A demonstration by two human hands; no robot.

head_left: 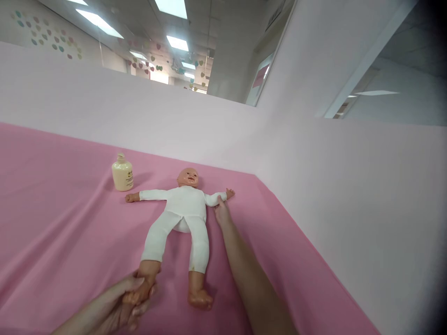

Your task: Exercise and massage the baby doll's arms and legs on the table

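A baby doll [186, 202] with a white cloth body lies on its back, arms spread and head toward the wall. My left hand [120, 298] is closed around the doll's foot and ankle on the left side of the picture, thumb on top. With my right hand [222, 211] I grip the doll's forearm on the right side, just below its small hand; my fingers are partly hidden under the sleeve. The doll's other leg and other arm rest on the pink sheet [87, 242].
A cream pump bottle [123, 174] stands on the sheet left of the doll's head. Behind rises a white wall [139, 111] with a mirror or window [230, 56] above. Another white wall [349, 200] borders the surface on the right.
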